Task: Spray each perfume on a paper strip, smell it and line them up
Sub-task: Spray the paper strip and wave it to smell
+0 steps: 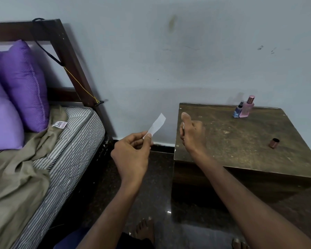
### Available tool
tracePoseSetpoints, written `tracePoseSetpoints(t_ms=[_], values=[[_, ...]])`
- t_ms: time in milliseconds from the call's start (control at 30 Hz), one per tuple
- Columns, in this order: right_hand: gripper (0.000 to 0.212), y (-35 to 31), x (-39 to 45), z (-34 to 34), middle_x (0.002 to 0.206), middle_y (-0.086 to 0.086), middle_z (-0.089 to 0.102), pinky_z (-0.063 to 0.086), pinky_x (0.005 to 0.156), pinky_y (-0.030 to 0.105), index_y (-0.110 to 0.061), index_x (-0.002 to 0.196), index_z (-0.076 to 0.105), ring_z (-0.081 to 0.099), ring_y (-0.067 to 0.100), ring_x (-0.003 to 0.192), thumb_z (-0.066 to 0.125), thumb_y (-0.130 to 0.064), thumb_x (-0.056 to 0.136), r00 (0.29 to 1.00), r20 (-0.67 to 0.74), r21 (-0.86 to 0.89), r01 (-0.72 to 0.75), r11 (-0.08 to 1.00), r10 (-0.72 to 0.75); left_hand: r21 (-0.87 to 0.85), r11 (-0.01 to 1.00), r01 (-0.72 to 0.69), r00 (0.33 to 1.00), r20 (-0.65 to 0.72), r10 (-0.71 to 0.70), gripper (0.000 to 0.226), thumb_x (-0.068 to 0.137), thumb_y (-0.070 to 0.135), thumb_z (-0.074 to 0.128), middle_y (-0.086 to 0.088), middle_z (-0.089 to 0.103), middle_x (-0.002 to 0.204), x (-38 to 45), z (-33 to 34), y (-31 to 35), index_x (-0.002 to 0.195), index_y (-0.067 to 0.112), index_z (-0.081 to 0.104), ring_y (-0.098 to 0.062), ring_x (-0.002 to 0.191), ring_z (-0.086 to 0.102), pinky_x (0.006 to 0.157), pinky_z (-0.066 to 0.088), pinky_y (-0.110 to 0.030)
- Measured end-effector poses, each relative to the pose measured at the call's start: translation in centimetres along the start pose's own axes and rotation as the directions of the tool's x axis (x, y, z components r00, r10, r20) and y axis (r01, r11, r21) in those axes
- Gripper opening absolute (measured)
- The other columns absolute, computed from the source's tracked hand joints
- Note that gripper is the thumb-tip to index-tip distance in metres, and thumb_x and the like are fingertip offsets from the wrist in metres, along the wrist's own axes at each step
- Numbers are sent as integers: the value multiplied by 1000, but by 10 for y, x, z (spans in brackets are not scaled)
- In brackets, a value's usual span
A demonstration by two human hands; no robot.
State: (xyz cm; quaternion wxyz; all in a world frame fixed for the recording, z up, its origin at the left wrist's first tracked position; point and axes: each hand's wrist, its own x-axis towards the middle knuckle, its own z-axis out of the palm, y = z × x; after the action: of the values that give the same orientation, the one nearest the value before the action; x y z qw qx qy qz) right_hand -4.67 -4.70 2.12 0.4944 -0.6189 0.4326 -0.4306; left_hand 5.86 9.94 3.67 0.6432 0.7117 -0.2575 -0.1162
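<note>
I have the paper strip (156, 125) mid-frame, a short white slip tilting up to the right, pinched at its lower end by my left hand (133, 150). My right hand (191, 133), just right of it, is curled around something small I can barely see, probably a perfume, index finger raised on top. I judge this the spraying step; next I must aim at the strip, press, then smell it. A blue bottle (238, 110) touches a pink bottle (247, 106) at the desk's (232, 141) far edge, upper right; a loose cap (273, 143) lies nearer.
</note>
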Motion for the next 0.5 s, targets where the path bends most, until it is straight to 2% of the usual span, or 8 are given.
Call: tracePoseSetpoints(t_ms=[100, 233, 500], values=[[67, -2, -2, 8, 42, -4, 45, 39, 57, 38, -14, 46, 49, 43, 16, 42, 43, -64, 90, 999, 25, -16, 22, 1000, -22, 21, 999, -24, 1000, -7, 24, 7, 92, 23, 82, 8, 79, 72, 0, -1, 2, 98, 20, 83, -8, 74, 79, 80, 67, -40], [65, -3, -2, 12, 43, -5, 46, 38, 57, 40, -17, 42, 46, 41, 13, 42, 43, -64, 88, 999, 38, -14, 17, 1000, -16, 25, 999, -25, 1000, -6, 25, 7, 92, 22, 82, 7, 79, 72, 1, -2, 4, 98, 20, 83, -7, 74, 79, 80, 67, -38], [64, -8, -3, 9, 44, -1, 45, 35, 55, 36, -16, 44, 48, 39, 15, 42, 44, -65, 86, 999, 43, 12, 17, 1000, -18, 17, 999, -41, 999, -2, 41, 8, 92, 20, 82, 5, 80, 73, 0, -1, 6, 100, 18, 83, -7, 73, 79, 77, 66, -30]])
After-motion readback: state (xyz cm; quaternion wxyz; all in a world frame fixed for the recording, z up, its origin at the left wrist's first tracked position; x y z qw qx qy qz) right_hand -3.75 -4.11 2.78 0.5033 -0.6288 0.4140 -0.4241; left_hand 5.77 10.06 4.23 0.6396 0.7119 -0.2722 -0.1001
